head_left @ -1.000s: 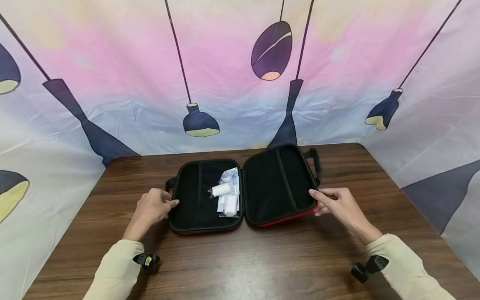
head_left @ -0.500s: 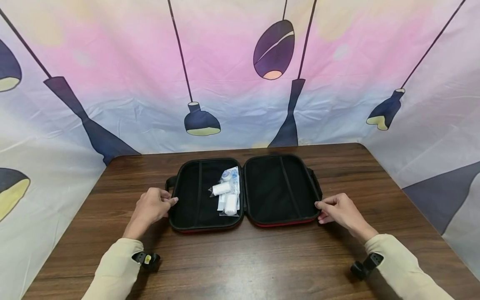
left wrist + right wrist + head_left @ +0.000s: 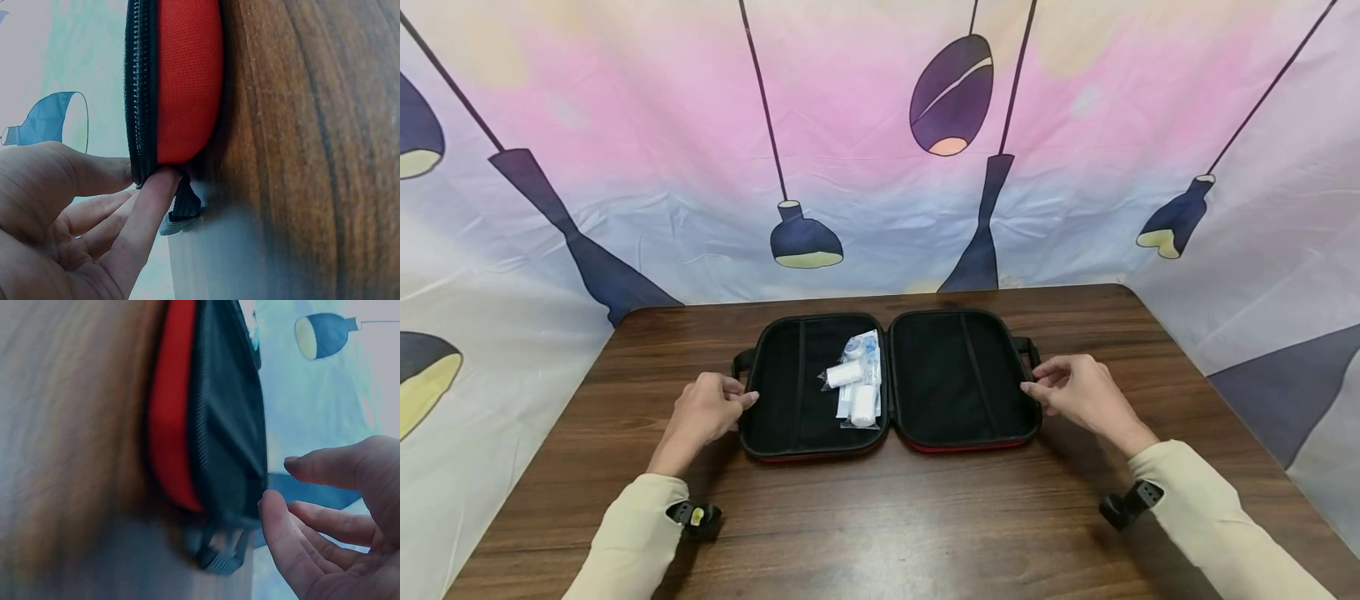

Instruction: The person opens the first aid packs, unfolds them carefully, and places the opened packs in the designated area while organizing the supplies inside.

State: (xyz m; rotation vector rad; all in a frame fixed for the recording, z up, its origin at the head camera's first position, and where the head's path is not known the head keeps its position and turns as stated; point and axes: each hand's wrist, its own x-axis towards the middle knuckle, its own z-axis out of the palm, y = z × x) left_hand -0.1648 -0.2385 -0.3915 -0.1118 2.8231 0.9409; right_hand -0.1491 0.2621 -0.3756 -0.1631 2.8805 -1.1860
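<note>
A red zippered case (image 3: 936, 379) with a black lining lies unfolded flat on the wooden table, its two halves side by side. In its left half sit white rolls (image 3: 844, 374) in clear wrappers and flat white-and-blue packets (image 3: 871, 350), close to the hinge. My left hand (image 3: 700, 412) pinches the left half's outer edge, thumb on the zipper rim and index finger against the red side (image 3: 187, 81). Beside the right half's outer edge is my right hand (image 3: 1086, 398). Its thumb and index finger stand apart with nothing between them in the right wrist view.
Black carry handles (image 3: 1027, 350) stick out from the outer sides of both halves. Behind the wooden table (image 3: 880, 533) hangs a cloth backdrop (image 3: 865, 125) printed with lamps. Each wrist wears a small black camera (image 3: 696, 517).
The right half of the case has come down from a tilt to flat on the table. My right hand has let go of its edge and lifted slightly. My left hand stays put.
</note>
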